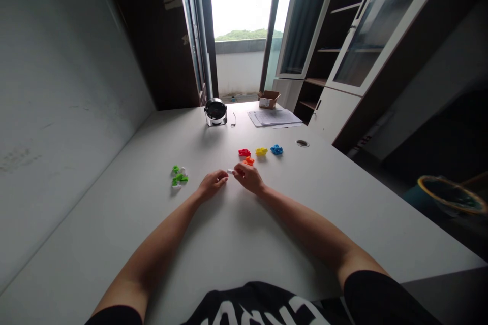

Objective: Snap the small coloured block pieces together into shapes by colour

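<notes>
My left hand (212, 183) and my right hand (247, 176) meet in the middle of the white table (267, 223), fingers pinched together around a small white piece (230, 171) held between them. An orange piece (249, 161) lies just behind my right hand. Farther back sit a red piece (244, 152), a yellow piece (261, 151) and a blue piece (276, 150) in a row. To the left of my left hand lie green and white pieces (178, 176).
A small black fan (215, 111) stands at the table's far edge, with papers (274, 117) and a cardboard box (269, 98) to its right. A round cable hole (302, 143) is near the blue piece. Cabinets stand at right, a wall at left.
</notes>
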`<state>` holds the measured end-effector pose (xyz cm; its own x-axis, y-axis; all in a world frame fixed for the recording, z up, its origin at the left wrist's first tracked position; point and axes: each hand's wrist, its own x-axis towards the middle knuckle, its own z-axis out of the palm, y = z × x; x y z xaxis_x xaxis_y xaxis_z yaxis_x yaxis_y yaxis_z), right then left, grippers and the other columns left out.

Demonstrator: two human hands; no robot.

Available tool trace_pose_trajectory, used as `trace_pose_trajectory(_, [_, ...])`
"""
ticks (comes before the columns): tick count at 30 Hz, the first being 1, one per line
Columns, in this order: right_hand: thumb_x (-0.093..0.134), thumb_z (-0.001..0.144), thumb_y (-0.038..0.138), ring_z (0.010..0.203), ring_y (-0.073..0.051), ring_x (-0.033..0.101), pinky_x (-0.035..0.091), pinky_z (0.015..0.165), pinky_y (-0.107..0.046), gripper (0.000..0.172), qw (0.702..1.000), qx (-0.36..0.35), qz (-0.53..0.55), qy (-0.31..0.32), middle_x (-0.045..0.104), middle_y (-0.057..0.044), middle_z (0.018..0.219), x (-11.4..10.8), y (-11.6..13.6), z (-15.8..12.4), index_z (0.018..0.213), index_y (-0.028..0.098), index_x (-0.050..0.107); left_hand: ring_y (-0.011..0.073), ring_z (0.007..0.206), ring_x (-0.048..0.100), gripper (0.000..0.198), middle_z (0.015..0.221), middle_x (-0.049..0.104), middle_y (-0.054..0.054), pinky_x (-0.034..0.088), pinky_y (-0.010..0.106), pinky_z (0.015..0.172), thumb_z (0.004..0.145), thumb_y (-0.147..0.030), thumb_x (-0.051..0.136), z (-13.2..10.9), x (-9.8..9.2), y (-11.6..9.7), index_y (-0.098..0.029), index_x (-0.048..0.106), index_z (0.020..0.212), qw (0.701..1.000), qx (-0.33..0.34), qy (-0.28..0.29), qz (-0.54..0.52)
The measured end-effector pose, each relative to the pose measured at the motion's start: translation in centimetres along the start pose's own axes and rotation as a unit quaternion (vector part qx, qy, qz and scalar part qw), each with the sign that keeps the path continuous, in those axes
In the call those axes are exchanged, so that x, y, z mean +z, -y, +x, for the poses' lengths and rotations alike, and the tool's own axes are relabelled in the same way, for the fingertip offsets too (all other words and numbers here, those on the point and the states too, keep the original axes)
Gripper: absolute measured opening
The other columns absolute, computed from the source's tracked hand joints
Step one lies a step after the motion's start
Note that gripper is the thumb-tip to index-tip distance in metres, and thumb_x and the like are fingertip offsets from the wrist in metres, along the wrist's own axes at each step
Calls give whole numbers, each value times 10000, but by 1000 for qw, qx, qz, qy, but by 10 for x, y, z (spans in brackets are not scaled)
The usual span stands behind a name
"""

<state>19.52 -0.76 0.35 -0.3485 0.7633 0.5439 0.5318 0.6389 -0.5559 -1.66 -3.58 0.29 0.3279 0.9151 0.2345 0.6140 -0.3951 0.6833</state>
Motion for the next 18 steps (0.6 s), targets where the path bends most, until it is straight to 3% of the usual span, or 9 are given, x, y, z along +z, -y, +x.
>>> trace_pose_trajectory(7, [556, 896, 374, 631, -149, 535, 359, 625, -257, 193, 990, 113, -69, -41, 639, -4, 724, -38, -29, 22, 814, 208, 609, 140, 734, 585, 218, 861, 697, 5, 437, 238, 691, 888, -317, 522, 1, 3, 5, -213, 690, 977, 1000, -15, 4, 5])
trace_pose_trajectory(12, [556, 890, 433, 677, -180, 573, 350, 633, -274, 245, 959, 219, -176, -38, 676, -35, 752, -69, -57, 29, 846, 209, 644, 142, 750, 599, 220, 881, 704, 10, 444, 242, 698, 888, -321, 521, 1, 3, 6, -213, 693, 973, 1000, -14, 0, 2])
trace_pose_trajectory(15, [549, 899, 461, 714, -196, 591, 347, 630, -282, 271, 938, 256, -232, -41, 689, -53, 789, -77, -73, 22, 884, 210, 651, 143, 761, 606, 217, 883, 703, 9, 446, 243, 703, 888, -319, 524, 1, 4, 7, -215, 694, 976, 1000, -9, -1, 2])
trace_pose_trajectory(18, [566, 892, 476, 707, -193, 594, 340, 609, -278, 270, 928, 274, -254, 3, 686, -43, 781, -77, -85, 13, 885, 217, 644, 143, 765, 607, 219, 886, 703, 7, 448, 243, 703, 890, -324, 524, 0, 4, 8, -219, 694, 982, 1000, -11, -1, 0])
